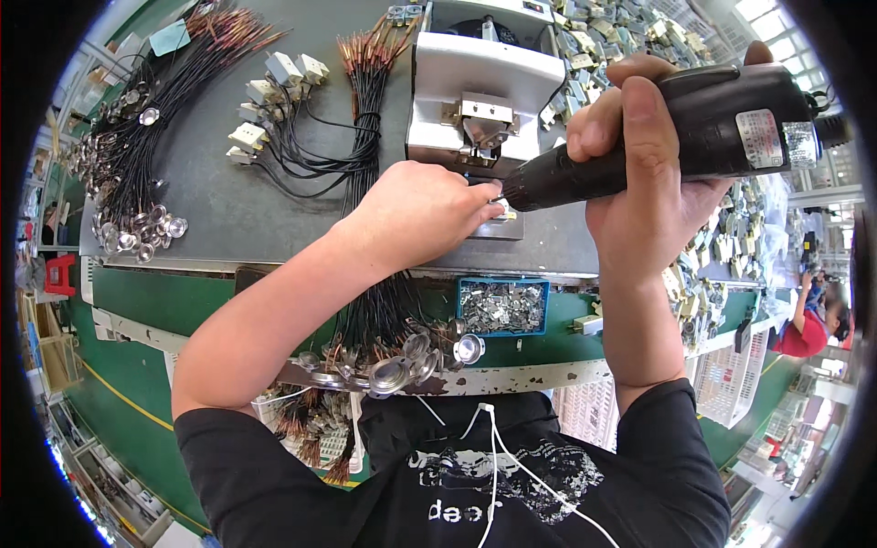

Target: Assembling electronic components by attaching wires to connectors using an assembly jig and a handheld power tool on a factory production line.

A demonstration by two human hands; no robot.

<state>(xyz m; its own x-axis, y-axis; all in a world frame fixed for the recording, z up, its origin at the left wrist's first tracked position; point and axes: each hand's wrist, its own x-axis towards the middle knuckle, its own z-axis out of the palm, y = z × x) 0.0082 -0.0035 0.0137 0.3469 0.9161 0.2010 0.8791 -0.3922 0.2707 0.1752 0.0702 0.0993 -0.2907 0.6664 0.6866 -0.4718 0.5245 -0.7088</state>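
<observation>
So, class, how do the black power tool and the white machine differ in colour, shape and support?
The power tool is black; the machine is mostly white.
The power tool is long and tapered; the machine is boxy.
The right hand grips the power tool; the machine stands on the table.
Shared: both are near the left hand.

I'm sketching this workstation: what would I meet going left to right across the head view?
Red stool, left cable bundle's round metal ends, pale connector blocks, left hand, right hand gripping a black power tool, person in red.
</observation>
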